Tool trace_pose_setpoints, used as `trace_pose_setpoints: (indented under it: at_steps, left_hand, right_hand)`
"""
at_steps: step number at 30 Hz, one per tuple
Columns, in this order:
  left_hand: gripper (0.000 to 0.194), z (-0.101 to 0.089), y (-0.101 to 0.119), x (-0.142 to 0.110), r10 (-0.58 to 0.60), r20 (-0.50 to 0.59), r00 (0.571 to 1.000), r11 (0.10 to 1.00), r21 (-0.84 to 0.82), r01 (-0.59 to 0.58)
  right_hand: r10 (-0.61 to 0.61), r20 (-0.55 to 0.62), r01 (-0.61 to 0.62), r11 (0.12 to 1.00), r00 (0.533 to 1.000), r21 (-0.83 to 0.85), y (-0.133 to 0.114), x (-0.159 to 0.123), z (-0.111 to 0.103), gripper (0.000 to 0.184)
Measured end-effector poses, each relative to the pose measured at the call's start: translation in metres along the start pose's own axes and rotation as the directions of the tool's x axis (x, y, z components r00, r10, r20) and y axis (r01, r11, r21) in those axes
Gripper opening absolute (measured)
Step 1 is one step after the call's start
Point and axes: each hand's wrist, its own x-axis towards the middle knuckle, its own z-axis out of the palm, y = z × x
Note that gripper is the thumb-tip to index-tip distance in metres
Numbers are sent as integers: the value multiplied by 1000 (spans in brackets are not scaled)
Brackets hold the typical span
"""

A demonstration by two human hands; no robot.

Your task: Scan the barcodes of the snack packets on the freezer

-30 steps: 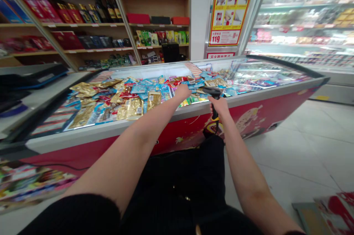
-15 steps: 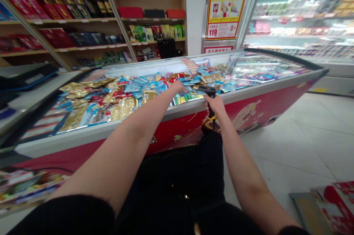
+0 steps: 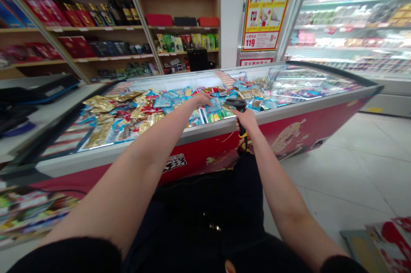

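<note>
My left hand [image 3: 201, 99] reaches over the freezer, its fingers closed at the edge of a light-blue packet [image 3: 215, 105]. In my right hand [image 3: 245, 120] is a black handheld barcode scanner [image 3: 236, 103], gripped by its handle at the freezer's front rim, its head pointing left towards the packet. Many small packs fill the chest freezer [image 3: 221, 126]: gold packs [image 3: 100, 132] to the left, with blue and red ones around them. Green and yellow packs [image 3: 216, 116] lie just below the blue packet.
Wooden shelves [image 3: 183, 52] with boxes and bottles stand behind the freezer. A red and yellow poster [image 3: 268, 7] hangs beside them. Lit refrigerated shelving [image 3: 346, 42] is at the right. To the left is a counter [image 3: 19, 132] with dark items on it.
My left hand has drawn back slightly to the left, and the light-blue packet now shows at its fingers. My right hand still holds the scanner. The view has shifted a little.
</note>
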Motion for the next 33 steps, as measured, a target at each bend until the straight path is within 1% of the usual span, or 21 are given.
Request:
trace_pose_setpoints:
  at_steps: [2, 4, 8, 12, 16, 18, 21, 24, 27, 29, 33]
  left_hand:
    - [42, -6, -1, -1, -5, -10, 1000, 997, -82, 4]
    - [39, -12, -3, -3, -8, -31, 999, 990, -138, 4]
    - [26, -23, -6, -10, -1, -55, 999, 992, -128, -6]
    - [26, -34, -5, -20, 15, -77, 997, 994, -102, -23]
    - [32, -42, -7, -24, 26, -108, 994, 986, -160, -43]
    - [33, -45, -9, -24, 37, -101, 994, 978, -203, -57]
    - [27, -47, -13, -22, 65, -83, 994, 964, -251, -84]
    - [15, -49, -16, -21, 70, -79, 994, 975, -207, -85]
    - [11, -51, -16, -20, 71, -65, 995, 991, -111, -78]
    - [13, -53, -16, -20, 66, -73, 995, 997, -43, -70]
    - [25, -58, -13, -22, 77, -146, 986, 997, 41, -72]
  right_hand:
    - [0, 8, 0, 1000, 1000, -21, -4, -1, 4, 26]
    - [-3, 22, 4, 999, 1000, -35, -9, -3, 7, 27]
    - [-30, 41, 32, 998, 999, -51, -20, -11, 15, 27]
    - [-62, 64, 66, 996, 996, -60, -28, -19, 22, 27]
    - [-65, 88, 72, 994, 994, -80, -33, -23, 29, 28]
    - [-64, 95, 73, 993, 993, -93, -34, -24, 32, 28]
    - [-69, 98, 80, 991, 993, -111, -36, -26, 35, 27]
    - [-88, 111, 103, 986, 990, -135, -38, -27, 37, 26]
    - [-104, 116, 121, 981, 988, -150, -39, -28, 39, 25]
    - [-113, 112, 130, 979, 987, -157, -39, -28, 39, 25]
    - [-125, 119, 146, 973, 985, -181, -39, -27, 40, 24]
